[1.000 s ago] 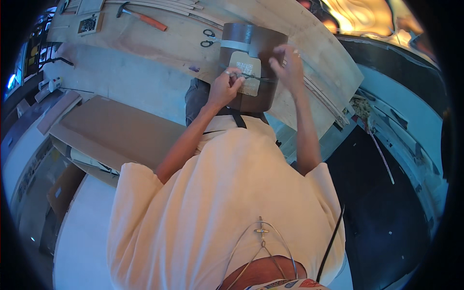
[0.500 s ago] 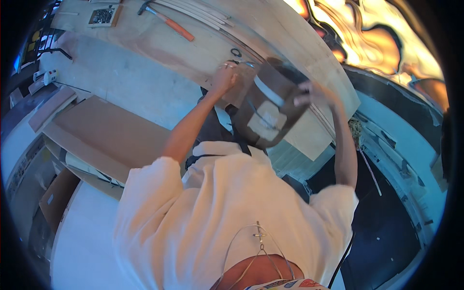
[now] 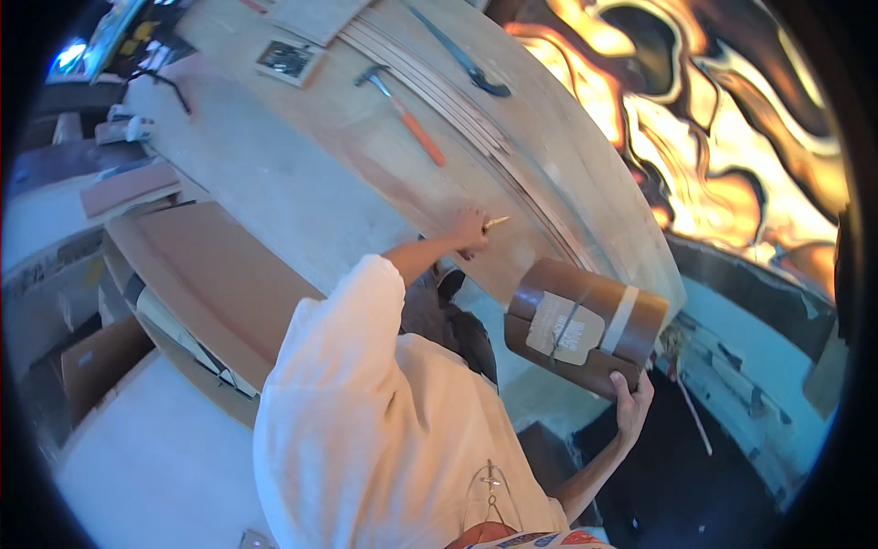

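My right hand grips the lower right edge of a brown roll of sheet material, its thumb on the outside. The roll lies tilted over the near edge of the workbench. A white strip and a thin dark band run around it, and a pale label is stuck on its side. To the left of the roll, my left hand is closed over the bench around a small tool. Only the tool's light tan, pointed end shows, so its kind is unclear.
On the wooden bench lie a hammer with an orange handle, long thin wood strips, a dark long tool and a small box of metal bits. A large cardboard box stands at left; a shiny rippled panel rises at right.
The view has turned, shifting the bench contents. The roll has swung from a steep tilt to lying more on its side, and my right hand now grips its lower end. The tan tip now shows at my left hand.
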The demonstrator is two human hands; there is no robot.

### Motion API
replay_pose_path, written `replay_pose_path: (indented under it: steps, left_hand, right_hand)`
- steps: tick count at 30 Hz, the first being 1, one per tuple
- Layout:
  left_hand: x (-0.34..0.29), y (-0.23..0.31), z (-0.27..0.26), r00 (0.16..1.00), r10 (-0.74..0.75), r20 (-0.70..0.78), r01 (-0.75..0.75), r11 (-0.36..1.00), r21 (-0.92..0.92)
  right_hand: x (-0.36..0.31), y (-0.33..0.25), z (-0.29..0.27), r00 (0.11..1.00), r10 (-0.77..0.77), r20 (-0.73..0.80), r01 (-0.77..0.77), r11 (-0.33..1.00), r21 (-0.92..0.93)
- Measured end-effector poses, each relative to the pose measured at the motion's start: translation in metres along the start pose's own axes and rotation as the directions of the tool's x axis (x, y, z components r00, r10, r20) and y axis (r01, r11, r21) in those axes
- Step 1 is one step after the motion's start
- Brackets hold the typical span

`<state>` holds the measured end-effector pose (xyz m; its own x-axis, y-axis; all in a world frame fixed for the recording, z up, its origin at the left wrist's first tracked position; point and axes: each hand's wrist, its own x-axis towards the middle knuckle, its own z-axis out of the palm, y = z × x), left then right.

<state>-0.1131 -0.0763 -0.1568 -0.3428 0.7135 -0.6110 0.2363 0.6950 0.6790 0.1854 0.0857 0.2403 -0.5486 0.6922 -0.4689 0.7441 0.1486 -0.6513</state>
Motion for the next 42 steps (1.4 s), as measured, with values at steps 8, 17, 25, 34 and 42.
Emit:
replay_pose_path:
  steps: [8, 17, 25, 34, 42]
  left_hand:
    - [-0.174, -0.154, -0.012, 0.889, -0.35, -0.295, 0.177, 0.857, -0.484]
    - [-0.38, -0.231, -0.09, 0.832, -0.483, -0.274, -0.255, 0.105, -0.961]
    - [-0.418, -0.302, -0.221, 0.787, -0.369, -0.495, -0.554, -0.066, -0.83]
    - [-0.51, -0.395, -0.419, 0.636, -0.345, -0.691, -0.724, 0.043, -0.688]
    - [-0.513, -0.472, -0.539, 0.482, -0.521, -0.705, -0.833, -0.023, -0.553]
  right_hand:
    - [0.05, -0.029, 0.073, 0.931, -0.335, 0.146, 0.29, 0.92, 0.266]
    - [0.06, -0.217, 0.216, 0.753, -0.582, 0.308, 0.468, 0.802, 0.371]
    - [0.092, -0.372, 0.443, 0.643, -0.717, 0.267, 0.558, 0.678, 0.478]
    - [0.101, -0.538, 0.65, 0.652, -0.65, 0.39, 0.246, 0.668, 0.702]
    - [0.087, -0.698, 0.8, 0.481, -0.724, 0.494, 0.418, 0.685, 0.597]
